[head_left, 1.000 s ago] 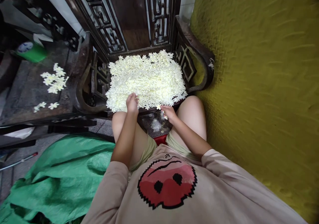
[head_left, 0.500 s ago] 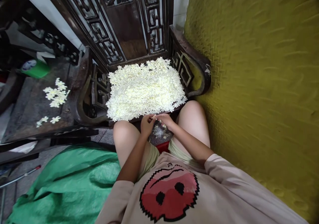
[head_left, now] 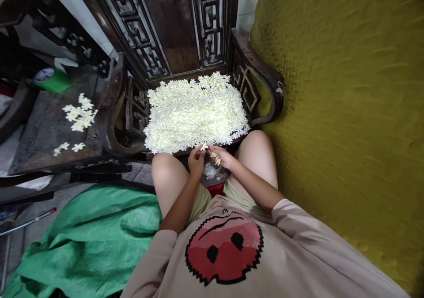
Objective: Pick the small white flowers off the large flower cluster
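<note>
A thick layer of small white flowers (head_left: 195, 112) covers the seat of the dark carved wooden chair (head_left: 276, 88) in front of my knees. Close to the seat's front edge, my left hand (head_left: 196, 162) pinches a single white flower (head_left: 204, 146) at its fingertips. My right hand (head_left: 224, 157) meets it there, its fingers closed and almost touching the same blossom. A short cluster of cream flowers (head_left: 215, 158) lies against the right palm; whether a thread or needle joins them is too small to tell.
Left of the chair, a dark wooden table (head_left: 36, 134) bears loose flowers (head_left: 80, 113) and a green tape roll (head_left: 53, 81). Green sheeting (head_left: 99, 240) lies on the floor at my left. A yellow textured surface (head_left: 338, 112) rises close on the right. Fallen flowers (head_left: 212, 172) lie below my hands.
The view has shifted slightly. My hands have turned and parted a little, so the pinched flower and the cluster at my right palm show more clearly.
</note>
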Action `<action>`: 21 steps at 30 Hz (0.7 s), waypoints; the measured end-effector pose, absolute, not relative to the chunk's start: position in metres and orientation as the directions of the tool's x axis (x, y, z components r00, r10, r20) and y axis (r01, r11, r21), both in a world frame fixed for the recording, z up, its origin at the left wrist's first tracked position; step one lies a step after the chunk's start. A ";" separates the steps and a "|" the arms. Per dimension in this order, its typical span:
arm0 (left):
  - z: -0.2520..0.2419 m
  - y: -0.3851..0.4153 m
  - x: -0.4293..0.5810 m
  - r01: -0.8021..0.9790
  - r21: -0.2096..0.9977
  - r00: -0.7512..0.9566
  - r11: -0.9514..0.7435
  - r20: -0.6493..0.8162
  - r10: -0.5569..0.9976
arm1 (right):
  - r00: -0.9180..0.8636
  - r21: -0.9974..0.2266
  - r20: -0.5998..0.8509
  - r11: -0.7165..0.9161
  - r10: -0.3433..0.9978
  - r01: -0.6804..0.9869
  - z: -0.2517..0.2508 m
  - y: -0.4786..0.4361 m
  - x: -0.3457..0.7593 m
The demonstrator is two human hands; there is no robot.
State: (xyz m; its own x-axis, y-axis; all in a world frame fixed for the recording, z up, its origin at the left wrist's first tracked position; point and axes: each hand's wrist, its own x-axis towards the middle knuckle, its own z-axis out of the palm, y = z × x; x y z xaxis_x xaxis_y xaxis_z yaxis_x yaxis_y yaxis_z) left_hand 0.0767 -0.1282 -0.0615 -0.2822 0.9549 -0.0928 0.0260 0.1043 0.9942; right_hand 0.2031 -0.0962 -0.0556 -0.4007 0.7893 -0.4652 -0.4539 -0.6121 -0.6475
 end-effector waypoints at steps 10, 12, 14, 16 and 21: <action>-0.064 -0.127 0.072 0.041 0.986 -0.235 0.163 -0.149 0.961 | -0.226 -0.771 -0.459 -0.512 0.859 -0.378 -0.071 -0.098 0.199; -0.064 -0.127 0.071 0.071 0.984 -0.214 0.164 -0.146 0.966 | -0.208 -0.795 -0.450 -0.496 0.869 -0.350 -0.074 -0.098 0.198; -0.065 -0.126 0.070 0.086 0.982 -0.198 0.167 -0.147 0.969 | -0.196 -0.811 -0.445 -0.486 0.874 -0.325 -0.077 -0.098 0.197; -0.066 -0.124 0.071 0.095 0.982 -0.194 0.166 -0.146 0.970 | -0.188 -0.826 -0.439 -0.477 0.879 -0.301 -0.079 -0.097 0.197; -0.069 -0.120 0.075 0.111 0.984 -0.227 0.142 -0.114 0.967 | -0.177 -0.842 -0.435 -0.468 0.883 -0.266 -0.082 -0.095 0.200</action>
State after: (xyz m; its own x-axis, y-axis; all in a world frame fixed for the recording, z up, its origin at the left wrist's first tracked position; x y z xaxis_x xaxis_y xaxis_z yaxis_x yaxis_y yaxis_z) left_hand 0.0748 -0.1203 -0.0686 -0.2266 0.9673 -0.1140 0.1105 0.1418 0.9837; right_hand 0.1998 -0.0949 -0.0818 -0.1775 0.8829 -0.4347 -0.2665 -0.4683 -0.8424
